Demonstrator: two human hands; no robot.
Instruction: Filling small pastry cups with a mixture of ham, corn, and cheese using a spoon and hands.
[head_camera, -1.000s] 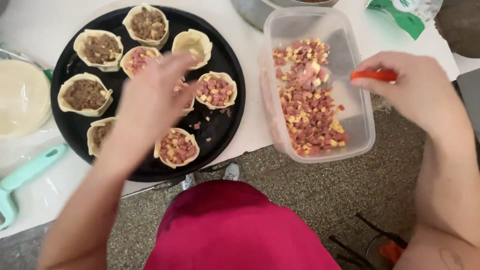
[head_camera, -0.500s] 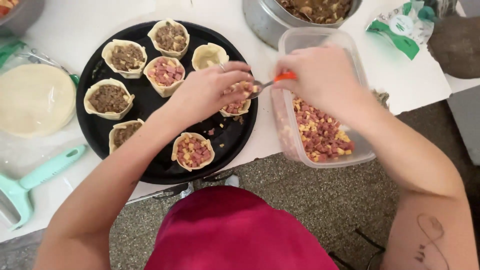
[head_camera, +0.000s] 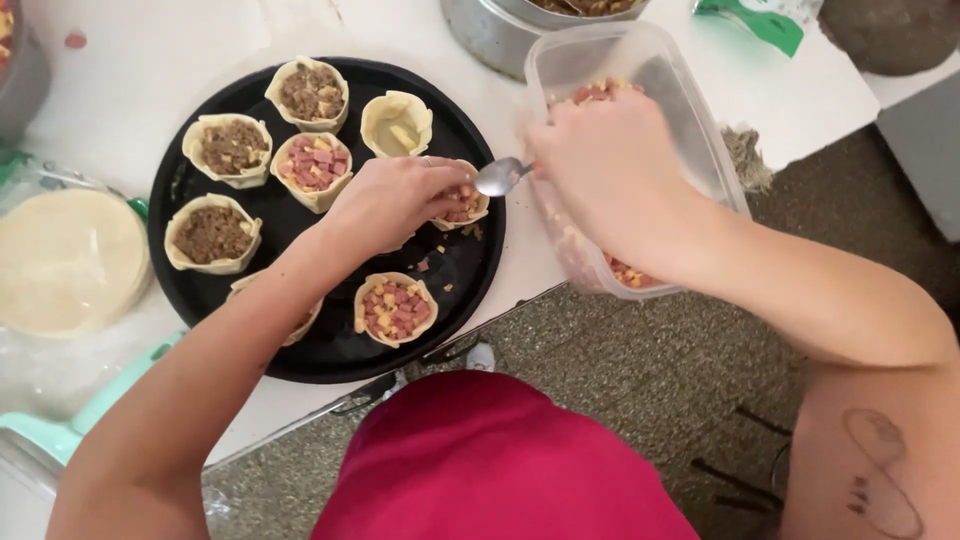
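A round black tray (head_camera: 330, 345) carries several dough cups, some with brown mince, some with pink and yellow diced filling. My left hand (head_camera: 395, 200) rests on a cup of diced filling (head_camera: 462, 207) at the tray's right edge, fingers steadying it. My right hand (head_camera: 610, 165) grips a metal spoon (head_camera: 500, 177) whose bowl sits just above that cup. The hand covers much of a clear plastic tub (head_camera: 690, 100) of diced filling beside the tray. One cup (head_camera: 397, 124) near the top is almost empty.
A stack of round dough sheets (head_camera: 65, 260) lies left of the tray in plastic wrap. A mint-green tool handle (head_camera: 100, 400) lies at the lower left. A metal pot (head_camera: 500, 25) stands behind the tub. The white table's edge runs diagonally below the tray.
My right hand brought the spoon from the tub over to the cup at the tray's right edge. My left hand stayed on that cup. The camera view moved slightly.
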